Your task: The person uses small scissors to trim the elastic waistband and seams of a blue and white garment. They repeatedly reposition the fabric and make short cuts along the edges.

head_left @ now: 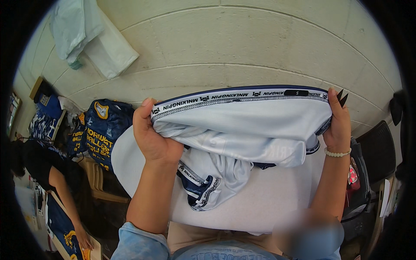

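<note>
A white garment [234, 125] with a printed waistband and navy trim is stretched sideways above a padded white surface [255, 203]. My left hand [156, 138] grips the waistband's left end, thumb raised at its edge. My right hand [337, 123] grips the right end; a black pointed tool [342, 97], perhaps snips, sticks out beside its thumb. The garment's lower part, with bunched navy-and-white bands [199, 186], hangs down onto the surface.
At left, a co-worker [60, 177] in a dark top reaches to a navy piece [65, 234] on a board. Navy-and-yellow jerseys [99, 134] are piled behind, near stacked plastic chairs [93, 177]. White cloths [104, 47] hang on the wall. A dark chair [375, 151] stands right.
</note>
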A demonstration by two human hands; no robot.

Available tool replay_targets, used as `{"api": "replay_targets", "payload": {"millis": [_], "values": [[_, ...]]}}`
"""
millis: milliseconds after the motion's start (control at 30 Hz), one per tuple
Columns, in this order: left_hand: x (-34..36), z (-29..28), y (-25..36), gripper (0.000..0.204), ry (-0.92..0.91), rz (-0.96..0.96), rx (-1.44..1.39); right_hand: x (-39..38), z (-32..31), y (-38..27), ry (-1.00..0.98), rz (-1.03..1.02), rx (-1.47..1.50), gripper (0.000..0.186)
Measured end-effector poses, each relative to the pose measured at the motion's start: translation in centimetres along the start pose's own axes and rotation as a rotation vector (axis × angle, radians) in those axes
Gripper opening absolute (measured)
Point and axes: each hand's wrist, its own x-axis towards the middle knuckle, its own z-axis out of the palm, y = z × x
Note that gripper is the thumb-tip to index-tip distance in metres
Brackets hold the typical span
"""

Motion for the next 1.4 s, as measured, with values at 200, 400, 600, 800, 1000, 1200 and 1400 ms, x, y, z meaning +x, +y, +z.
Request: {"api": "replay_targets", "payload": {"millis": [200,400,600,800,1000,1200,1400], "values": [[0.0,0.1,0.0,0.018,-0.022,-0.027,-0.020,0.2,-0.3,0.2,-0.004,-0.013,-0.009,0.015],[-0.1,0.2,0.0,0.019,0.018,-0.011,0.021,0.3,-0.2,0.4,0.023,-0.054,-0.049,0.024],[-0.3,0.0,0.0,0.019,-0.073,-0.002,0.038,0.6,-0.4,0.7,0.042,-0.059,-0.030,0.024],[0.0,-0.3,0.0,0.025,-0.270,-0.122,-0.071,0.2,-0.2,0.6,0.041,-0.028,-0.074,0.013],[0.6,0.6,-1.3,0.032,0.067,-0.329,-0.007,-1.6,3.6,1.7,0.030,-0.555,-0.880,0.027],[-3.1,2.5,-2.9,0.050,-0.354,-0.382,0.078,-8.7,9.1,2.3,-0.545,-0.439,-0.750,0.026],[-3.3,2.9,-3.2,0.050,-0.264,-0.431,0.088,-10.2,11.0,3.2,-0.726,-0.513,-0.869,0.022]]}}
